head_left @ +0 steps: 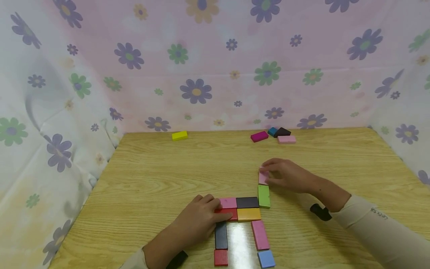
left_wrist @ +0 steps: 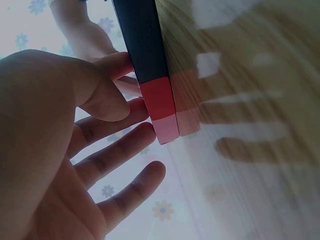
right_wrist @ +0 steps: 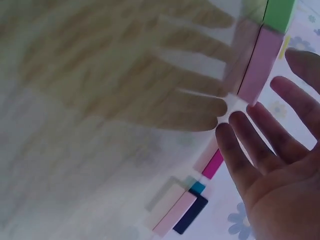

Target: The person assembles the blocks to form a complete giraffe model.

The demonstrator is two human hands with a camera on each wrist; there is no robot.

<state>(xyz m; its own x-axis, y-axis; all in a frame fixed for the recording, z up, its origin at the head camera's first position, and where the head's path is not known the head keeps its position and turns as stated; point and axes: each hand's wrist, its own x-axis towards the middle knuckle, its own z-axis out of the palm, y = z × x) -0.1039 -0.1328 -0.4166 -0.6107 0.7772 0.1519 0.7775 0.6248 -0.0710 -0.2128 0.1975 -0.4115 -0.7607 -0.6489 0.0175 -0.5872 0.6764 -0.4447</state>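
My right hand [head_left: 289, 175] is at a light pink block [head_left: 263, 179], one fingertip at its far end and the thumb along its right side. That block stands end to end with a green block [head_left: 264, 196]. Its fingers look fairly straight in the right wrist view. My left hand [head_left: 198, 220] touches the left ends of a pink block [head_left: 228, 203] and a red block [head_left: 231, 211], its index finger lying over the red one. Beside these lie a black block [head_left: 246, 202] and a yellow-orange block [head_left: 248, 215].
Nearer me, a dark block [head_left: 221, 236] and a small red block [head_left: 221, 257] form one column; a pink block [head_left: 260, 234] and a blue block [head_left: 266, 259] form another. Along the back edge lie a yellow block [head_left: 179, 135], a magenta block [head_left: 259, 136] and several others.
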